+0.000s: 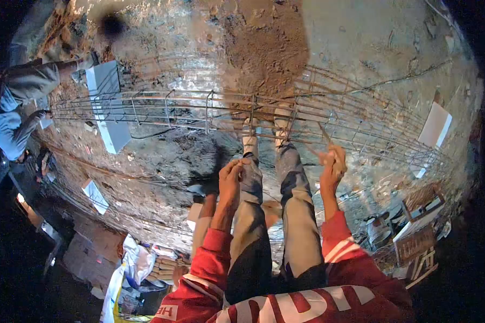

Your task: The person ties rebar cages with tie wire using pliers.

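Observation:
A long cage of rebar [207,110] with square ties stretches across the view in front of my feet. My right hand [334,161] is closed around a thin metal tool [324,132], whose tip points up toward the near bars of the cage. Its exact kind is hard to make out. My left hand [233,171] is held up over my left leg, on the near side of the cage, with fingers pinched together. What the left fingers hold, if anything, is too small to name.
A pale block [109,107] lies under the cage's left part, and another pale block [435,125] near its right end. A person [16,116] bends at the left end, one hand by the bars. Brown soil [264,43] lies beyond; a wooden crate [415,243] stands lower right.

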Demonstrator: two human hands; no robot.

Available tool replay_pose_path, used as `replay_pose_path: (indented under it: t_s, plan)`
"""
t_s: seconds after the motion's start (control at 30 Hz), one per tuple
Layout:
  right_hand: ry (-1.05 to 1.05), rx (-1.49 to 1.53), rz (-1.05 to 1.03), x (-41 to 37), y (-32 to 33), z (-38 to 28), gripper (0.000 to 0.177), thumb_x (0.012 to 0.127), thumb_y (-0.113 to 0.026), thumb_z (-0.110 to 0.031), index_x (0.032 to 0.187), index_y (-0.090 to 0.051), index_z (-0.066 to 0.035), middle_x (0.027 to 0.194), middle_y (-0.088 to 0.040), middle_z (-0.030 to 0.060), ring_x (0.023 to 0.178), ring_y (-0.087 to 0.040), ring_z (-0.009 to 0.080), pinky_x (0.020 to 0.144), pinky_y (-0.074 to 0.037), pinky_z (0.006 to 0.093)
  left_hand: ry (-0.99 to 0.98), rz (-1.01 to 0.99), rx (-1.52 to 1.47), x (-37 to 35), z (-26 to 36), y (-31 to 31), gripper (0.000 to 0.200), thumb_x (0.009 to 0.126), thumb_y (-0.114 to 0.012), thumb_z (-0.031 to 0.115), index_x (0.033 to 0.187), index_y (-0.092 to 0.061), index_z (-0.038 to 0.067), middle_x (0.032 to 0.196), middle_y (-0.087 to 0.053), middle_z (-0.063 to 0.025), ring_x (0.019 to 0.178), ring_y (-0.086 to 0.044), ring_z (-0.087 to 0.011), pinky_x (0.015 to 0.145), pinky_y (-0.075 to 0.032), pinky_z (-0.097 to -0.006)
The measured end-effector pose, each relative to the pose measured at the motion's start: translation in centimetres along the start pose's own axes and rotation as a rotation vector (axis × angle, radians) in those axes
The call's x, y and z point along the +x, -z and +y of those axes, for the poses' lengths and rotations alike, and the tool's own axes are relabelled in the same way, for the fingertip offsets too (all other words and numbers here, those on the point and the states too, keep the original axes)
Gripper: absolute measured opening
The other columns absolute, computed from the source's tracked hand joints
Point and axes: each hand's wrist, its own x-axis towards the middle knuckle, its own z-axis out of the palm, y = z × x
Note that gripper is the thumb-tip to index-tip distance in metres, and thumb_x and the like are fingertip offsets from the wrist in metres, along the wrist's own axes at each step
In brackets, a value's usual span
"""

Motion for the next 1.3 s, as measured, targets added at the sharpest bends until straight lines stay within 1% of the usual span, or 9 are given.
replay_pose_path:
  t_s: [0.1, 0.2, 0.3, 0.43, 0.6, 0.67, 0.97, 1.1, 1.3]
  plan:
    - [0.045, -0.113, -0.078, -0.6, 1.3, 1.1, 0.022, 0.096, -0.045, -0.019, 0.102, -0.056, -0.001, 0.086, -0.059, 0.0092, 0.074, -0.063, 0.0181, 0.065, -0.049, 0.0297, -0.011, 0.143, 0.056, 0.4, -0.9, -1.3, 0.024, 0.09, -0.055, 0.023, 0.088, -0.066, 0.002, 0.069, -0.052, 0.0027, 0.058, -0.039, -0.0083, 0.055, -0.032, -0.024]
    - [-0.064, -0.042, -0.189, -0.2, 0.3, 3.1, 0.021, 0.093, -0.051, -0.015, 0.108, -0.057, -0.001, 0.099, -0.059, 0.0132, 0.084, -0.063, 0.0214, 0.075, -0.049, 0.0322, -0.121, 0.201, 0.481, 0.5, -1.3, -1.5, 0.031, 0.092, -0.052, 0.028, 0.084, -0.064, 0.0, 0.071, -0.053, 0.0025, 0.063, -0.042, -0.0087, 0.058, -0.035, -0.0257]
    - [0.283, -0.453, -0.261, 2.6, -1.1, 8.1, 0.024, 0.09, -0.056, -0.016, 0.11, -0.056, -0.002, 0.101, -0.059, 0.0151, 0.094, -0.06, 0.0253, 0.081, -0.046, 0.0342, -0.122, 0.162, 0.282, 0.6, -3.2, -1.0, 0.034, 0.093, -0.05, 0.03, 0.086, -0.065, -0.001, 0.073, -0.055, 0.001, 0.068, -0.046, -0.0094, 0.062, -0.037, -0.0264]
    - [0.213, -0.555, -0.242, 2.4, -1.5, 5.4, 0.033, 0.085, -0.064, -0.013, 0.115, -0.056, -0.005, 0.098, -0.059, 0.0139, 0.09, -0.056, 0.0297, 0.08, -0.045, 0.0401, -0.154, 0.266, 0.473, -0.5, -1.1, -1.8, 0.037, 0.093, -0.049, 0.03, 0.087, -0.065, -0.003, 0.075, -0.061, -0.0053, 0.074, -0.052, -0.011, 0.07, -0.041, -0.0274]
    - [0.112, -0.502, -0.216, 1.5, 0.3, 7.1, 0.043, 0.078, -0.07, -0.008, 0.117, -0.053, -0.002, 0.103, -0.057, 0.0159, 0.094, -0.057, 0.0278, 0.08, -0.047, 0.0381, -0.119, 0.381, 0.704, 4.1, -1.9, -2.1, 0.032, 0.08, -0.066, 0.032, 0.084, -0.065, 0.001, 0.075, -0.064, -0.0172, 0.07, -0.061, -0.0316, 0.064, -0.044, -0.0402]
    - [0.091, -0.5, -0.239, 2.0, 0.2, 7.6, 0.045, 0.077, -0.07, -0.007, 0.118, -0.052, -0.002, 0.104, -0.057, 0.016, 0.094, -0.058, 0.0284, 0.08, -0.047, 0.0386, -0.422, 0.48, 0.964, 7.9, -3.9, -2.7, 0.034, 0.078, -0.069, 0.035, 0.093, -0.065, 0.005, 0.087, -0.065, -0.0168, 0.082, -0.061, -0.0348, 0.071, -0.044, -0.0444]
    - [-0.014, -0.472, -0.432, 4.1, -0.3, 7.3, 0.055, 0.077, -0.07, -0.008, 0.125, -0.047, -0.002, 0.097, -0.059, 0.0145, 0.087, -0.061, 0.0254, 0.07, -0.053, 0.0339, -0.636, 0.389, 1.215, 15.6, -7.3, -4.1, 0.016, 0.083, -0.056, 0.018, 0.095, -0.064, 0.011, 0.087, -0.065, -0.0111, 0.085, -0.062, -0.0305, 0.072, -0.039, -0.0462]
    - [0.125, -0.764, -0.482, 4.4, -0.6, 6.8, 0.056, 0.074, -0.073, -0.008, 0.124, -0.049, -0.01, 0.099, -0.054, 0.0161, 0.089, -0.058, 0.0327, 0.077, -0.049, 0.0421, -0.628, 0.336, 1.265, 16.5, -8.0, -3.5, 0.019, 0.084, -0.055, 0.016, 0.1, -0.06, 0.008, 0.087, -0.065, -0.0116, 0.082, -0.062, -0.0311, 0.068, -0.038, -0.0458]
    - [0.121, -0.606, -0.516, 5.5, -0.5, 10.6, 0.039, 0.07, -0.072, 0.002, 0.106, -0.062, -0.009, 0.093, -0.052, 0.0123, 0.082, -0.056, 0.0286, 0.073, -0.048, 0.0391, -0.807, 0.34, 1.215, 15.8, -7.6, -3.0, 0.027, 0.083, -0.054, 0.012, 0.108, -0.055, 0.002, 0.091, -0.064, -0.0145, 0.08, -0.06, -0.0334, 0.067, -0.038, -0.0455]
